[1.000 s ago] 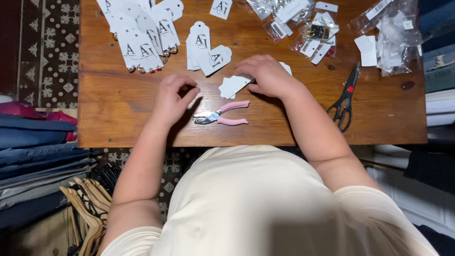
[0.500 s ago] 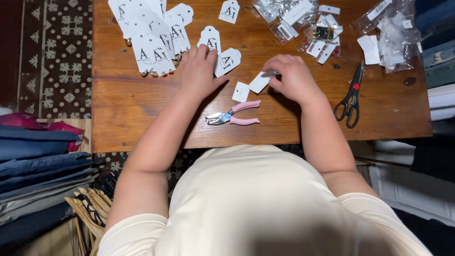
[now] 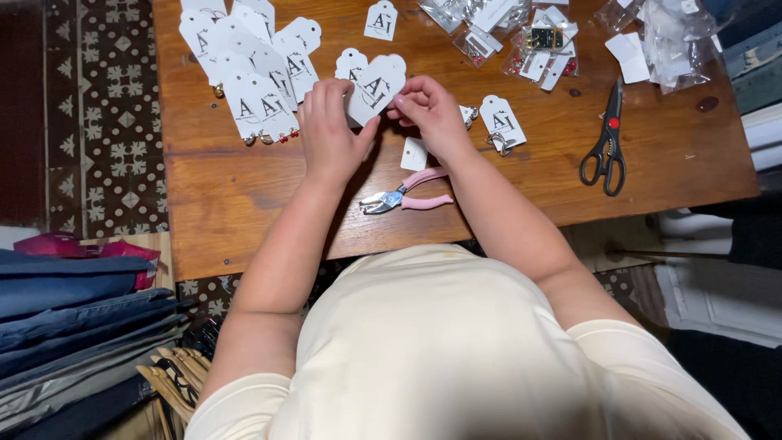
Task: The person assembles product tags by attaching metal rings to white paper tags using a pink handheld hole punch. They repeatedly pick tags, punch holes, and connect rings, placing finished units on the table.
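While both hands meet over the middle of the wooden counter (image 3: 244,187), they share one white paper tag (image 3: 376,85). The left hand (image 3: 330,134) pinches the tag's lower left edge between thumb and curled fingers (image 3: 326,94), and the right hand (image 3: 432,114) closes its fingertips on the tag's right side, so the tag stands between the two hands, lifted just above the counter. A small blank white card (image 3: 414,153) lies flat just under the right wrist. Pink-handled pliers (image 3: 407,195) rest near the counter's near edge, below both hands and untouched. A heap of similar tags (image 3: 248,69) spreads toward the far left corner, close beside the left hand. Black scissors (image 3: 604,147) lie well apart toward the right edge, and clear plastic bags (image 3: 668,41) crowd the far right corner.
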